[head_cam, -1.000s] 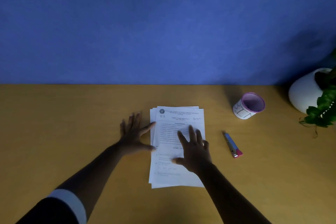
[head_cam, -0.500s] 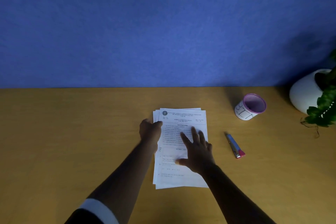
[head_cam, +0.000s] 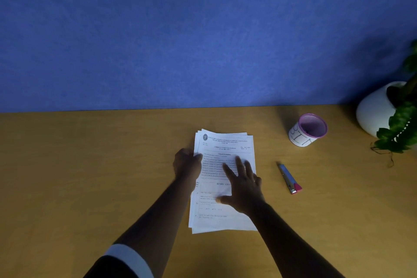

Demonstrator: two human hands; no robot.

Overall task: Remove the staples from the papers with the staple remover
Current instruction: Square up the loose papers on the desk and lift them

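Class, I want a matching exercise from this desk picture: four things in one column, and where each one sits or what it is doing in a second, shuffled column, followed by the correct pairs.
Things
1. staple remover
2. cup
3. right hand
4. left hand

Places or states
A. flat on top of the papers, fingers spread
B. at the left edge of the papers, fingers curled
C. lying untouched on the desk, right of the papers
D. standing near the wall, beside the white plant pot

Pairs: 1-C, 2-D, 3-A, 4-B
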